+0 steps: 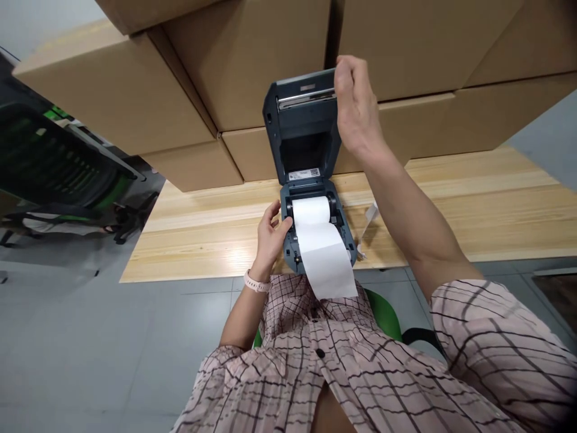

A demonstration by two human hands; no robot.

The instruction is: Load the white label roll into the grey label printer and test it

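Note:
A dark grey label printer (291, 252) stands at the table's front edge with its lid (306, 144) raised. Inside it sits a roll of white label paper (311, 210), its loose end (329, 270) hanging out over the front towards my lap. My right hand (356, 102) grips the upper right corner of the lid, fingers wrapped over its edge. At the printer's left side is my left hand (271, 237), thumb on the rim and fingers apart along the outer wall; it appears to steady the base.
Large cardboard boxes (252, 66) are stacked along the back of the wooden table (202, 228), close behind the lid. A white cable (367, 225) lies right of the printer. A dark office chair (58, 162) stands at far left. I sit on a green chair (383, 313).

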